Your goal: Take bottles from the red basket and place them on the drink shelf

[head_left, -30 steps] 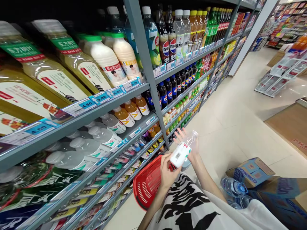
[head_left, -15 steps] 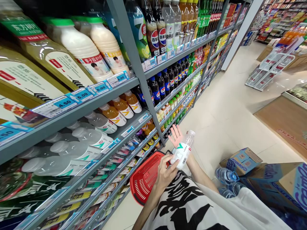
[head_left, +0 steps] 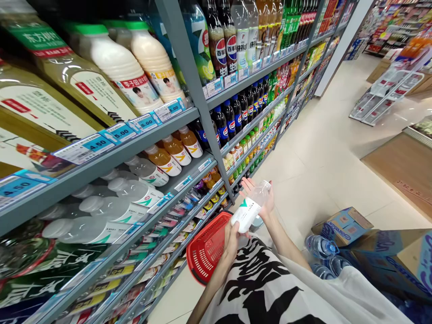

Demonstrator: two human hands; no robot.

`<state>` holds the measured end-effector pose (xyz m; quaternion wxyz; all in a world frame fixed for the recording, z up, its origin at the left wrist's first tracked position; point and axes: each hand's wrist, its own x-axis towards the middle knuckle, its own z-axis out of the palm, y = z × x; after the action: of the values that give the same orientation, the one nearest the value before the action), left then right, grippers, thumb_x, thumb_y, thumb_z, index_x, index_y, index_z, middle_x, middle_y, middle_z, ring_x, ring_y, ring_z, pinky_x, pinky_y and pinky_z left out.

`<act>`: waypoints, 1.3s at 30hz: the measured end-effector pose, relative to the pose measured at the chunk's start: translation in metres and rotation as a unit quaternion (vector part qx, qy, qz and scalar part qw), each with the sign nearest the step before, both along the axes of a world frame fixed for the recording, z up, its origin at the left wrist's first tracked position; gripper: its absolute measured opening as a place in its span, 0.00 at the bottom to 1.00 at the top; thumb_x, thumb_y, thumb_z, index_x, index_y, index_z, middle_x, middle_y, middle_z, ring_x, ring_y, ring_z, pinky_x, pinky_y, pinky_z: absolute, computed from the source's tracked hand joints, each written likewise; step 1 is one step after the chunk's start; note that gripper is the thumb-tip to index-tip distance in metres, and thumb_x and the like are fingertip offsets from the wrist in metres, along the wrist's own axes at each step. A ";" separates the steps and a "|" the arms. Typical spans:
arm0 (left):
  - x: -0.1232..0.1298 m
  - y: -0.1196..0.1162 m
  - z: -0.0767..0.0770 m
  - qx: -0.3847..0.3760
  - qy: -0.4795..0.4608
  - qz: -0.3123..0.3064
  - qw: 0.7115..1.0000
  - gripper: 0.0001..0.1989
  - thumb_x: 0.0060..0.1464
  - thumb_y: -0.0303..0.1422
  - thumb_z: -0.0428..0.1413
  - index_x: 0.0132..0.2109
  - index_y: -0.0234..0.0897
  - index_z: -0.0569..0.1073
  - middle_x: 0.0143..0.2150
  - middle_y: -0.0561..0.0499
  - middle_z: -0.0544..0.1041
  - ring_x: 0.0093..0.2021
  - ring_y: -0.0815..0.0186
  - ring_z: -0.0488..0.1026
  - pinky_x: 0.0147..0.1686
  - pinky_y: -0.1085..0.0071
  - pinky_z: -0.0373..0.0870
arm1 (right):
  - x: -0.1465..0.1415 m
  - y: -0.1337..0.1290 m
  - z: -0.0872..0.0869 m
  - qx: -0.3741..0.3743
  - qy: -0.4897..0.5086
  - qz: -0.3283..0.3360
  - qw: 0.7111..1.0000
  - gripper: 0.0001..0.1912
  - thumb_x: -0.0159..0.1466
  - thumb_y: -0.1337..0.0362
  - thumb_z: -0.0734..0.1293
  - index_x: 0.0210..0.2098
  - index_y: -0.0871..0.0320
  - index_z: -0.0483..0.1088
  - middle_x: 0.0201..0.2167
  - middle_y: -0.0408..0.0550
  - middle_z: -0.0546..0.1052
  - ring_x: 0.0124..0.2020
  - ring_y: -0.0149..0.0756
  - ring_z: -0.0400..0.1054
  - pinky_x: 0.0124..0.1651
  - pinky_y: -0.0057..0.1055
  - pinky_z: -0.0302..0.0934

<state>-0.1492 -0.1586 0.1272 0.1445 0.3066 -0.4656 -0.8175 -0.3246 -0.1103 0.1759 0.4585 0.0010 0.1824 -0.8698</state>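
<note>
We held a clear bottle [head_left: 251,208] with a white label between both hands, tilted, its cap end pointing away from us toward the shelving. Our left hand [head_left: 232,238] gripped the bottle's base from below, fingers wrapped around it. Our right hand [head_left: 261,200] lay open-palmed under the upper half, fingers spread, the bottle resting against it. Just below the hands sat a red basket [head_left: 207,252] on the floor, close to the foot of the shelves [head_left: 189,117]. To our right, a blue carton [head_left: 342,225] and wrapped water bottles [head_left: 320,247] rested on the floor.
</note>
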 end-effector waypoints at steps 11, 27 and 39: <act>0.001 0.002 0.002 0.318 0.027 -0.165 0.933 0.44 0.54 0.73 0.36 0.25 0.36 0.69 0.11 0.57 0.57 0.08 0.74 0.47 0.07 0.77 0.46 | 0.003 -0.008 0.001 0.024 -0.017 0.024 0.999 0.47 0.66 0.29 0.49 0.57 0.62 0.72 0.64 0.64 0.72 0.68 0.52 0.64 0.69 0.60 0.58; -0.004 0.014 0.000 0.107 -0.001 -0.073 0.992 0.39 0.45 0.70 0.57 0.34 0.31 0.72 0.22 0.50 0.73 0.17 0.68 0.67 0.17 0.70 0.69 | 0.004 -0.018 -0.010 0.082 0.035 0.084 0.993 0.33 0.62 0.36 0.68 0.53 0.57 0.74 0.63 0.54 0.74 0.61 0.48 0.72 0.60 0.46 0.71; 0.018 -0.056 0.014 -0.407 -0.115 -0.053 0.905 0.21 0.60 0.45 0.60 0.54 0.36 0.76 0.53 0.42 0.81 0.53 0.55 0.78 0.57 0.58 0.73 | 0.025 -0.006 -0.073 0.338 0.353 0.068 0.870 0.37 0.41 0.63 0.82 0.47 0.55 0.68 0.42 0.48 0.80 0.41 0.42 0.76 0.49 0.41 0.71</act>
<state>-0.1315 -0.2143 0.1409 0.1584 0.2884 -0.7866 -0.5225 -0.2999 -0.1159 0.1030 0.3930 -0.1637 0.6143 -0.6644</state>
